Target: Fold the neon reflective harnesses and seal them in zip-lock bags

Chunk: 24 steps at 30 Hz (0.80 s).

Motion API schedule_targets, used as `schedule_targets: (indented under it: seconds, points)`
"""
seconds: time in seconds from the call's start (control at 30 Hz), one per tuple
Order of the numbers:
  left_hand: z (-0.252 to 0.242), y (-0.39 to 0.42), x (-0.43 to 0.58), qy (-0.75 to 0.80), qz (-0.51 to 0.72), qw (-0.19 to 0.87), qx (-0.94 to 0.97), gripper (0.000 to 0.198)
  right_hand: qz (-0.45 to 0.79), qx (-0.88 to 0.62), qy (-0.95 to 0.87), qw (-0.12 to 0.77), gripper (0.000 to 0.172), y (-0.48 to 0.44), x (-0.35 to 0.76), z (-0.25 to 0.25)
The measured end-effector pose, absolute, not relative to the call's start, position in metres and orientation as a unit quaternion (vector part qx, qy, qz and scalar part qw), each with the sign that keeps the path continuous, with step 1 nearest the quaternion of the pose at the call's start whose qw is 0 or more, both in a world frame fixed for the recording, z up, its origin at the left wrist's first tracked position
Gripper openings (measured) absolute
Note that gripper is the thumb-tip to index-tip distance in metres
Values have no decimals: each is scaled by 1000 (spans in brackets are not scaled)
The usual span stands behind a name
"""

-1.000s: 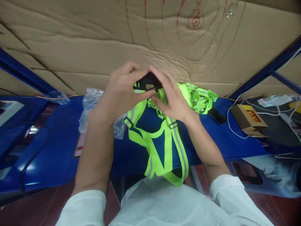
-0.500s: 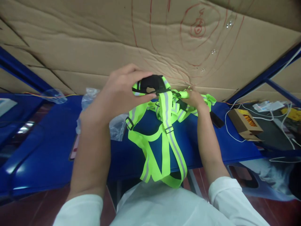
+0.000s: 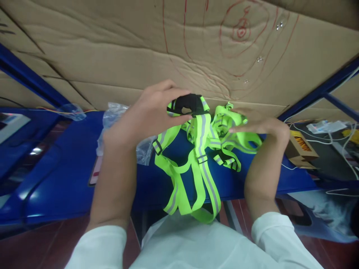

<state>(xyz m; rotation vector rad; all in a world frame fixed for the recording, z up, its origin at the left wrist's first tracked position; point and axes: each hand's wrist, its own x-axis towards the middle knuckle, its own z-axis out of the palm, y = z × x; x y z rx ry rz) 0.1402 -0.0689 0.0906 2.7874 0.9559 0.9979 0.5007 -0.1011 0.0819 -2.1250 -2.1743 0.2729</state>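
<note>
My left hand (image 3: 157,108) is closed on the black backing (image 3: 187,104) of a neon-yellow reflective harness, thumb below and fingers above. From it the harness's grey-striped straps (image 3: 202,134) hang in loops over the table edge toward my lap, with black slider buckles on them. My right hand (image 3: 256,121) is at the bunched straps (image 3: 224,119) on the right. Its thumb and fingers are closed around a piece of strap, partly blurred. A loose strap end with a black buckle (image 3: 231,160) lies below that hand.
A blue table (image 3: 64,164) carries a clear plastic bag (image 3: 146,149) and a phone (image 3: 95,170) by my left forearm. Cardboard (image 3: 112,56) with red drawn lines stands behind. On the right are an open cardboard box (image 3: 301,149), white cables and a blue frame bar (image 3: 311,89).
My right hand has shifted right and turned at the wrist, its fingers pointing left. The bunched straps have spread, and a buckled end has dropped forward. My left hand keeps its hold.
</note>
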Motion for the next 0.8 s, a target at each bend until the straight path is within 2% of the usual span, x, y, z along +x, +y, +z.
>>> schedule_targets:
  seconds: [0.1,0.2,0.23,0.37,0.6,0.8]
  points:
    - [90,-70,141,318,308,29,896,47,105,-732,-673,34,74,-78,489,71]
    - [88,-69,143,324,312,33,892,48,55,-819,-570,33,91,-48,473,41]
    - [87,-68,143,321,312,36,894,48,48,-837,-544,26,89,-40,468,30]
    - [87,-67,144,300,309,56,901,48,52,-838,-542,2,56,-25,456,10]
    - [94,-73,142,314,298,54,900,43,43,-782,-619,-46,50,-63,469,54]
    - [93,-73,141,308,290,59,904,45,54,-742,-654,-134,24,-88,469,67]
